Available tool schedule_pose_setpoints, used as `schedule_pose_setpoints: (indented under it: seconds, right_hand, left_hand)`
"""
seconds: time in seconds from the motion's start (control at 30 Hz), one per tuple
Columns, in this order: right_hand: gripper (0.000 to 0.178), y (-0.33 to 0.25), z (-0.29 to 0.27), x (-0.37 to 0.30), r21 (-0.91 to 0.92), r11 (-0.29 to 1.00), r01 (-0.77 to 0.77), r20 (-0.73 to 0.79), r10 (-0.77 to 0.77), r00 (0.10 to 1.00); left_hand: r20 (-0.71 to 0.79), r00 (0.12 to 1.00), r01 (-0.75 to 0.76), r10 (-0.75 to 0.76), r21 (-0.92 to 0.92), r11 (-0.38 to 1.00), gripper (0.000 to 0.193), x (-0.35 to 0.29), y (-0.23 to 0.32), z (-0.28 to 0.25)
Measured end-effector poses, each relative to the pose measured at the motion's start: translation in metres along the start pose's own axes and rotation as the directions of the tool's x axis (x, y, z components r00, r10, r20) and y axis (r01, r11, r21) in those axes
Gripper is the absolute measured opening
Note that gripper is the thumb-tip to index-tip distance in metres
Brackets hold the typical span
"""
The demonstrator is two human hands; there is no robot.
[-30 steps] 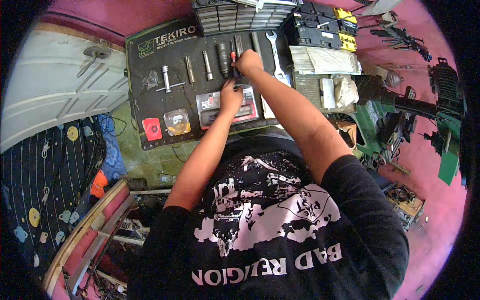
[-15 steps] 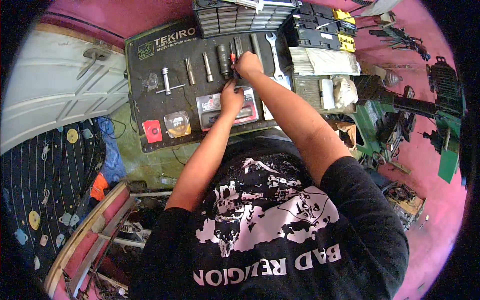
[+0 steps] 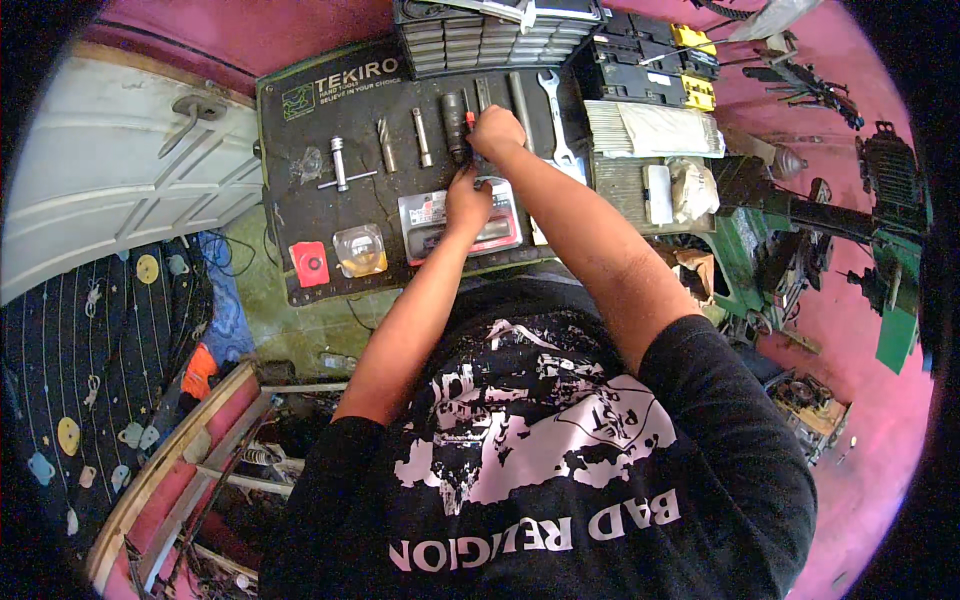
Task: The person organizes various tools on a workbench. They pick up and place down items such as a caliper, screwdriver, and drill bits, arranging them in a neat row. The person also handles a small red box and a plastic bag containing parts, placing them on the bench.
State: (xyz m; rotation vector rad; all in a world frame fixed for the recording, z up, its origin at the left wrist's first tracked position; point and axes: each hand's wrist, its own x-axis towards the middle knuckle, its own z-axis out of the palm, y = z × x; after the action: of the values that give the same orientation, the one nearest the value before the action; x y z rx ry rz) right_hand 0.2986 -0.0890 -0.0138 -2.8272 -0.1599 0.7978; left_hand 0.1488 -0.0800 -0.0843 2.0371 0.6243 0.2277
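Observation:
On the dark mat [image 3: 300,215], my right hand [image 3: 495,132] is closed beside a thin tool with a red part [image 3: 470,118]. Its fingertips point down, and what they grip is hidden. Just nearer to me, my left hand [image 3: 467,206] has its fingers drawn together by the lower end of a black cylindrical tool [image 3: 454,122]; anything between them is too small to name. A clear blister pack [image 3: 424,212] with a red and grey card lies partly under my left hand. Behind my right hand stand a flat metal bar [image 3: 483,92] and a grey rod [image 3: 520,105].
An open-end wrench [image 3: 554,115] lies right of the rod. Leftward are a socket extension [image 3: 422,138], an end mill [image 3: 386,145], a T-handle tap wrench [image 3: 339,165], a red packet [image 3: 309,264] and a clear case [image 3: 360,250]. A drawer cabinet [image 3: 490,45] stands behind; welding rods [image 3: 625,185] lie right.
The view has shifted slightly, so the mat and tools sit a little further right and lower. Both hands stay at nearly the same spot among the tools.

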Motion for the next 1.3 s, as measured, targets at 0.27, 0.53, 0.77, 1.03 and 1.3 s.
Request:
schedule_pose_setpoints:
  seconds: [0.27,0.53,0.77,1.03,1.3]
  right_hand:
    - [0.025,0.002,-0.001,0.001,0.010,1.000,0.006,0.017,-0.006,1.000]
    - [0.034,0.005,0.001,0.000,0.030,0.999,0.032,0.011,-0.033,0.999]
    - [0.039,0.039,0.018,-0.006,0.178,0.967,0.180,-0.148,-0.155,0.977]
    - [0.037,0.124,0.022,-0.112,0.357,0.862,0.360,-0.056,-0.365,0.929]
    - [0.034,0.092,-0.010,-0.156,0.318,0.787,0.529,-0.278,-0.456,0.845]
  left_hand:
    - [-0.006,0.999,0.045,-0.045,-0.003,0.999,0.046,-0.004,0.006,-0.003]
    - [-0.211,0.970,0.122,-0.121,-0.008,0.993,0.024,0.002,0.023,-0.023]
    - [-0.275,0.955,0.082,-0.109,-0.108,0.991,0.022,0.022,0.019,-0.071]
    - [-0.099,0.960,0.251,-0.262,-0.109,0.962,0.025,-0.042,-0.002,-0.150]
    - [-0.113,0.967,0.221,-0.229,-0.082,0.972,0.024,-0.059,-0.049,-0.191]
